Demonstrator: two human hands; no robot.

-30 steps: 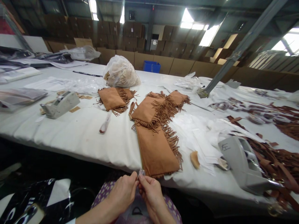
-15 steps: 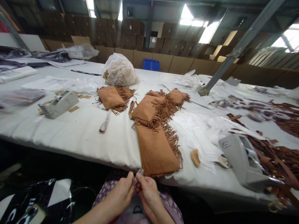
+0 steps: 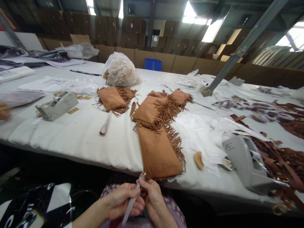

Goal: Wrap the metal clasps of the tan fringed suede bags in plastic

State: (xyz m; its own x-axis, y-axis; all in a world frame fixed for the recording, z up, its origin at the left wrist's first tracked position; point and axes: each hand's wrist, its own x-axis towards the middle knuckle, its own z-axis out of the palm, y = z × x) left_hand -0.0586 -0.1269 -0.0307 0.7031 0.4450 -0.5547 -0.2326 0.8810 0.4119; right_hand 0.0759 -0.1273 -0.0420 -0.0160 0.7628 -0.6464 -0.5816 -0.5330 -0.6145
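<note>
A brown fringed pouch [image 3: 161, 155] lies at the table's front edge, its zipper side to the left. At its lower left corner is a small gold metal clasp [image 3: 142, 174]. Just below this corner, my right hand [image 3: 152, 194] pinches the top of a whitish, translucent strip [image 3: 129, 209] close to the clasp. My left hand [image 3: 125, 198] grips the same strip between thumb and fingers, and its loose end hangs down toward my lap. Whether a strap lies inside the strip I cannot tell. A smaller fringed pouch [image 3: 148, 109] rests over the top of the large one.
Grey tape dispensers stand at left [image 3: 58, 106] and right [image 3: 247, 164]. Another fringed pouch [image 3: 111, 98] and a wrapped strap [image 3: 105, 124] lie left of centre. Behind them sits a filled plastic bag [image 3: 122, 70]. Another person's hand [image 3: 4, 110] shows at the left edge.
My left hand has opened out from the right and turned, and the whitish strip now shows hanging below the fingers. Another person's hand has appeared at the left edge.
</note>
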